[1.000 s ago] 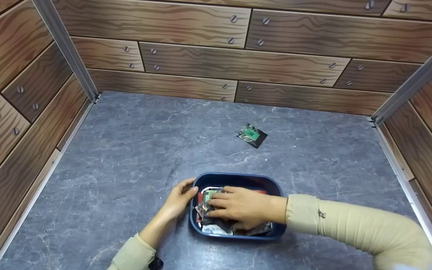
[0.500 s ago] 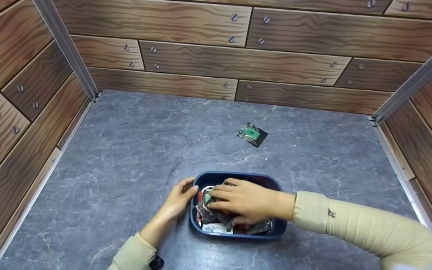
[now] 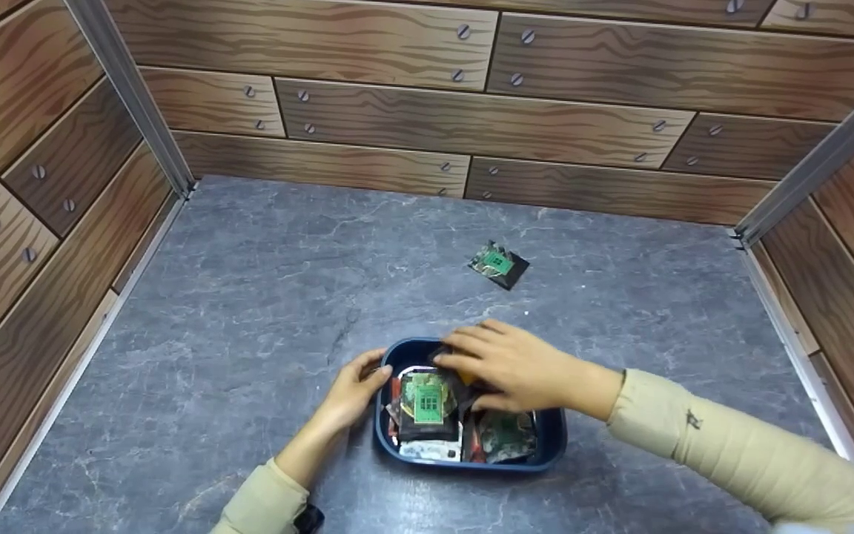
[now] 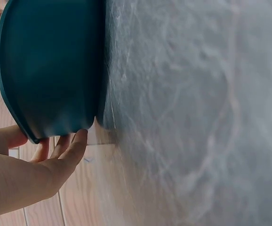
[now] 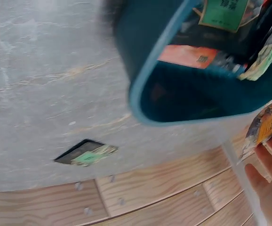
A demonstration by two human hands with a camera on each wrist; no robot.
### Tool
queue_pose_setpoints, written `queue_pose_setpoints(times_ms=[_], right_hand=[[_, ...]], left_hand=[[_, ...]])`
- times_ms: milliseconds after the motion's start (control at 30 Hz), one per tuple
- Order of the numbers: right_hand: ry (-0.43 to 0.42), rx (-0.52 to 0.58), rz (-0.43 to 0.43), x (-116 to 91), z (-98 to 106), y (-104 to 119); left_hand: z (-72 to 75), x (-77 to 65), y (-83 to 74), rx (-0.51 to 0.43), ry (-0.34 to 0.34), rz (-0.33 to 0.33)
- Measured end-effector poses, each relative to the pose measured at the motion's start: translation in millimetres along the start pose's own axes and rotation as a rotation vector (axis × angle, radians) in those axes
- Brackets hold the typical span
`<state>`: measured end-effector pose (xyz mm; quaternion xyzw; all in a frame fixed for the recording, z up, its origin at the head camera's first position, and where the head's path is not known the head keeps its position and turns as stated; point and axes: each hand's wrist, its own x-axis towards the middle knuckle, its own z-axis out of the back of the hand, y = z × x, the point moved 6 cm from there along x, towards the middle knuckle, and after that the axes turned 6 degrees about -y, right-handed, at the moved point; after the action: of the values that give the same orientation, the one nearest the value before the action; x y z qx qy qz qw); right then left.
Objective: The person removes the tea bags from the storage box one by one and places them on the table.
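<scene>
My left hand (image 3: 351, 393) grips the left end of a dark blue plastic tub (image 3: 562, 437), thumb over the rim and fingers against the outer wall, as the left wrist view also shows. Over the tub's far side, my right hand (image 3: 512, 367) pinches a small flat packet (image 5: 268, 123) with an orange label; in the head view the hand covers most of it. Inside the tub, a black packet with a green label (image 3: 428, 404) lies face up on top at the left. Beneath it a white packet (image 3: 427, 450) sticks out. Another dark packet (image 3: 508, 436) lies at the right.
A single black packet with a green label (image 3: 499, 265) lies on the grey marbled surface (image 3: 271, 297) beyond the tub. Wood-patterned walls (image 3: 368, 111) with metal corner posts (image 3: 134, 96) enclose the back and both sides.
My right hand has lifted from the packets and moved toward the tub's far rim with the orange-labelled packet, uncovering the green-labelled one. My left hand has stayed at the rim.
</scene>
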<state>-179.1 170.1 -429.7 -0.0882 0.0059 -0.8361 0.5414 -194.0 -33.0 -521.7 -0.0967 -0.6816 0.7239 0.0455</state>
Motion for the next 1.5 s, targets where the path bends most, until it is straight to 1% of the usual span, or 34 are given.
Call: queue_pose_setpoints(times_ms=[167,233,500,633,700,933,1200,1333,1500], right_hand=[[-0.114,0.053,-0.084,-14,7,-23],[-0.147,0.066,-0.117,-20,9,-34],[-0.201,0.055,-0.274,-46,11,-80],[-0.185,0.059,-0.338,-57,3,-99],[-0.164,0.056,-0.376,-63,-3,-108],[-0.149,0.046,-0.481,-81,-26,-139],[-0.122,0.093,-0.66,-95,-44,-176],[-0.112,0.124,-0.734,-101,-53,-190],[-0.106,0.148,-0.805,-108,-69,-202]], left_hand=[[-0.6,-1.3,1.1,0.002,-0.004,0.018],[-0.9,-1.7,0.6,0.005,-0.004,0.019],[-1.2,-0.4,1.7,0.011,-0.005,0.033],[-0.9,-0.7,1.7,0.016,-0.011,0.033],[-0.6,-0.9,0.8,0.017,-0.017,0.032],[-1.2,-1.7,0.2,0.011,-0.02,0.017],[-0.1,-1.7,1.1,0.025,-0.031,0.026],[-0.5,-2.0,0.8,0.031,-0.025,0.03],[-0.1,-1.5,0.7,0.03,-0.02,0.026]])
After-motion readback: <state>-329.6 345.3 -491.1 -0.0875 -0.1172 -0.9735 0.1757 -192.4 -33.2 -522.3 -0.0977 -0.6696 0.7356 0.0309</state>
